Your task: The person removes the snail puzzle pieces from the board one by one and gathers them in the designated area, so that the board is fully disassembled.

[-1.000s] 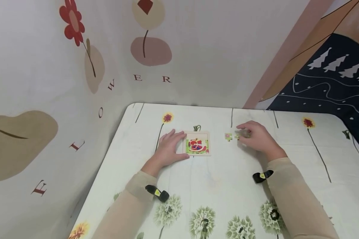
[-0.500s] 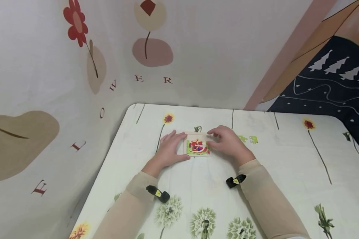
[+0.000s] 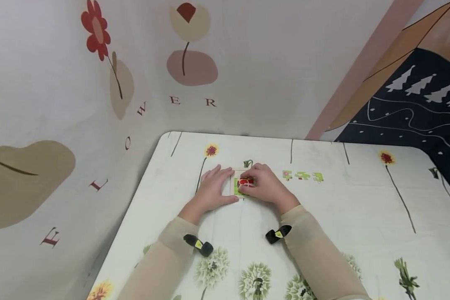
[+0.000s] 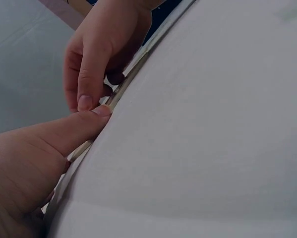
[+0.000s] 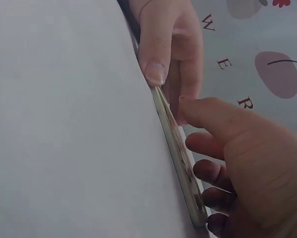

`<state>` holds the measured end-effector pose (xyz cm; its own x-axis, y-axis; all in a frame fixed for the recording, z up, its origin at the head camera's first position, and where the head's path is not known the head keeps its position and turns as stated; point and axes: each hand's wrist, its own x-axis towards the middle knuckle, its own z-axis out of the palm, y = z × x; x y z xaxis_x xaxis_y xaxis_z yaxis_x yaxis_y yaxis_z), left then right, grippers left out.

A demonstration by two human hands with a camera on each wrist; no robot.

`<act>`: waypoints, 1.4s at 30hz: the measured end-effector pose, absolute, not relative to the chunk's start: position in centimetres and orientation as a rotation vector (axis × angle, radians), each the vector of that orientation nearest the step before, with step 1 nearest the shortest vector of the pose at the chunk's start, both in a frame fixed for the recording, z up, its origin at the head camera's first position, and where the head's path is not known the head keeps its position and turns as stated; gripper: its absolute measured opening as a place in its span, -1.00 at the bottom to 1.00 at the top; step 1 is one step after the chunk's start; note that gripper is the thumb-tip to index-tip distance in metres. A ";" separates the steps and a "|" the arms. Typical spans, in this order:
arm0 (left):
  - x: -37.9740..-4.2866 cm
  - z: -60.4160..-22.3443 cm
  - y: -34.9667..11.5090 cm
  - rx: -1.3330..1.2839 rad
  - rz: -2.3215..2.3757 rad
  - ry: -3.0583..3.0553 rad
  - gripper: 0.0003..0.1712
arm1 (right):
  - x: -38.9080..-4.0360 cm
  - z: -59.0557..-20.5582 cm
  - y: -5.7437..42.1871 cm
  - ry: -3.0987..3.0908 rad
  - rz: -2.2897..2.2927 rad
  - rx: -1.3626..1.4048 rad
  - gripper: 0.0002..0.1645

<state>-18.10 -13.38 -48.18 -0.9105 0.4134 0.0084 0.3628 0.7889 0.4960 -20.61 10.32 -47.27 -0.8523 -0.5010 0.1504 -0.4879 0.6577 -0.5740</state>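
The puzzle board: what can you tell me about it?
The puzzle board is thin and squarish, with a pale, wood-like rim and a red, green and white picture inside. It lies on the white, flower-printed tabletop. The left hand holds its left side, thumb at the near edge. The right hand is over the picture, hiding part; whether it touches is unclear.

On the table (image 3: 360, 200), the puzzle frame (image 3: 232, 184) is flanked left by the left hand (image 3: 211, 188), overlain by the right hand (image 3: 268, 185); three pieces (image 3: 302, 176) are aligned rightward.
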 end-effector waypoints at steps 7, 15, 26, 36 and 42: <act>-18.2 -48.3 -13.5 0.628 0.766 2.877 0.05 | -20.7 -47.6 9.8 2.851 -0.924 -0.843 -0.61; -18.1 -48.2 -13.4 0.618 0.777 2.869 0.05 | -20.3 -47.2 9.5 2.823 -0.940 -0.700 -0.59; -18.3 -48.5 -13.5 0.620 0.785 2.870 0.04 | -20.2 -46.9 9.4 2.784 -1.026 -0.589 -0.59; -18.4 -48.6 -13.5 0.635 0.798 2.880 0.03 | -20.3 -47.3 9.5 2.788 -1.162 -0.638 -0.65; -18.4 -48.7 -13.5 0.635 0.796 2.882 0.02 | -20.1 -47.1 9.2 2.819 -1.091 -0.647 -0.63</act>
